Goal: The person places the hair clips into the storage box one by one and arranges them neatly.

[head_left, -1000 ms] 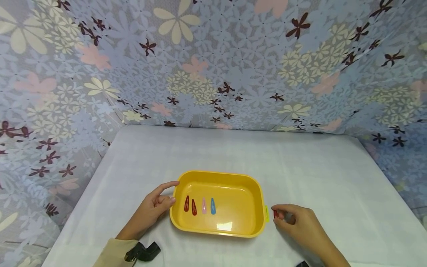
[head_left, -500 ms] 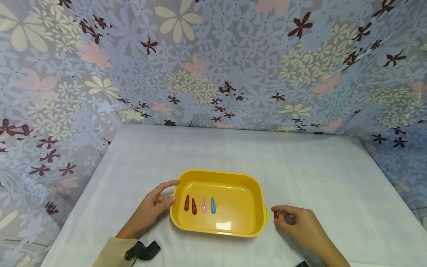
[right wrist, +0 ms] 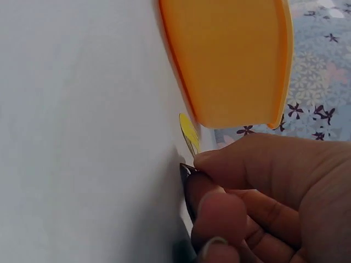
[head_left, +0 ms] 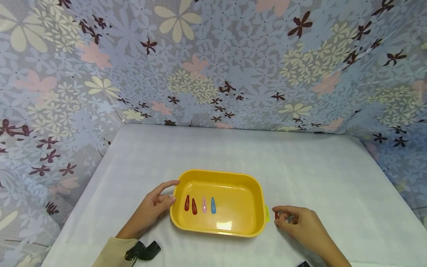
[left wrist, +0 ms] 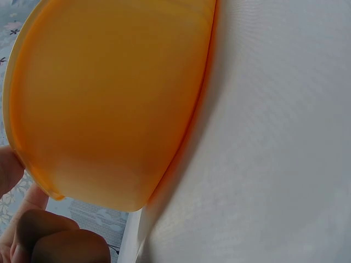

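In the head view, my right hand (head_left: 301, 224) pinches a small red hair clip (head_left: 276, 215) between thumb and index finger, just right of the yellow tray (head_left: 238, 234). A yellow hair clip (head_left: 267, 214) is beside the tray's right wall, close to those fingertips; the right wrist view shows this yellow clip (right wrist: 189, 131) too. My left hand (head_left: 151, 209) touches the tray's left rim with index finger and thumb spread apart. Inside the tray lie two red hair clips (head_left: 194, 206), a pink clip (head_left: 204, 205) and a blue clip (head_left: 213, 205), in a row towards the left.
White cloth (head_left: 233, 148) covers the table around the tray. Behind and at the sides hangs a floral fabric (head_left: 213, 66). A black wrist device (head_left: 142, 251) sits at the left wrist, by a beige sleeve (head_left: 115, 252).
My right hand has shifted very slightly, with the red clip still pinched. The left hand, tray and other clips look the same.
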{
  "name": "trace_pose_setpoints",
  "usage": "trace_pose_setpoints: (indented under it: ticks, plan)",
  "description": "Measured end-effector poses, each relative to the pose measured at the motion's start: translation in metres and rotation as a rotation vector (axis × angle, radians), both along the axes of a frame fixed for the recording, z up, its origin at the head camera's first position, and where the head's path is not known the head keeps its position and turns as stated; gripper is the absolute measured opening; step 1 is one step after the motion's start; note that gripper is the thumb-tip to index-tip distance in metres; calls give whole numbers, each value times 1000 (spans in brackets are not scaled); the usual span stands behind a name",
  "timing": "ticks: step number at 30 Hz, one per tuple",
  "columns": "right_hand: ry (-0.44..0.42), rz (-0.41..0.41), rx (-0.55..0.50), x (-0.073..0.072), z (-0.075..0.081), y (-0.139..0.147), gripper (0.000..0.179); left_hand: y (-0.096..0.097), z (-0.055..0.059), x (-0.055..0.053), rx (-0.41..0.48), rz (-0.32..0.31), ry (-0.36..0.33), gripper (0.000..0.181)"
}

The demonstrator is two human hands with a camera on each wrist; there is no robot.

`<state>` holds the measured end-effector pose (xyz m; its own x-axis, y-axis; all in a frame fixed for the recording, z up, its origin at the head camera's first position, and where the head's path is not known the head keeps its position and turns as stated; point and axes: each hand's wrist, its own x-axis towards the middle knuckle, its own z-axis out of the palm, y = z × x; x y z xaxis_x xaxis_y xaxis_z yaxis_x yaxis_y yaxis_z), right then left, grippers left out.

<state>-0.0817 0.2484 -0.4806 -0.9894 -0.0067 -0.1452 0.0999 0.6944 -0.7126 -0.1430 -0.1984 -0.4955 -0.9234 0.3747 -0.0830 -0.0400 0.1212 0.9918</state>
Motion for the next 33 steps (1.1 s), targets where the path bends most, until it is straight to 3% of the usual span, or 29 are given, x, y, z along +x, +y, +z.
trace_pose_setpoints:
  ticks: [3, 26, 33]
  plan:
    - [-29, -16, -31, 0, 0, 0, 28, 0, 0, 0, 0, 0, 5, 50]
    - [-15, -75, -96, -1, 8, 5, 41, 1, 0, 1, -13, 8, 0, 50]
    - [-38, -92, -172, -1, 11, 7, 43, 0, -1, -1, -4, 1, 19, 50]
